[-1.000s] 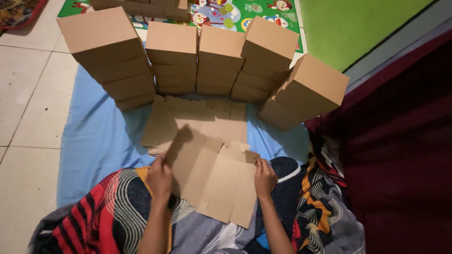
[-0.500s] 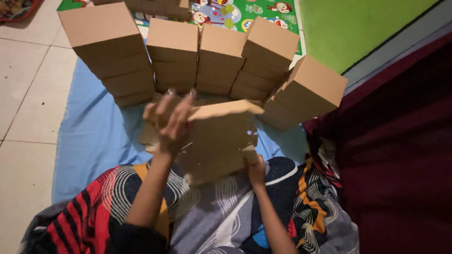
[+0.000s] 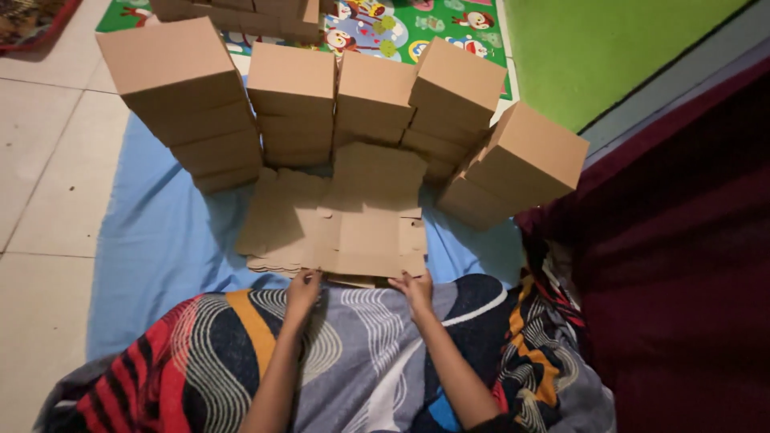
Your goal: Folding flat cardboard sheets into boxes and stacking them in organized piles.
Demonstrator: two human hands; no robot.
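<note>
Just beyond both hands' fingers [image 3: 309, 280], flat cardboard blank [image 3: 370, 216].

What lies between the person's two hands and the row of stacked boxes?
Head view: flat cardboard blanks on the blue sheet fill the stretch between both hands and the stacked boxes.

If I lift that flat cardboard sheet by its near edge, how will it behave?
The flat cardboard sheet looks thin and creased, so it would probably bend at the folds. Likely light. Both hands, left hand and right hand, at its edge should steady it.

box stacks [image 3: 297, 104] walling far side, blue sheet [image 3: 160, 240] open leftward
</note>
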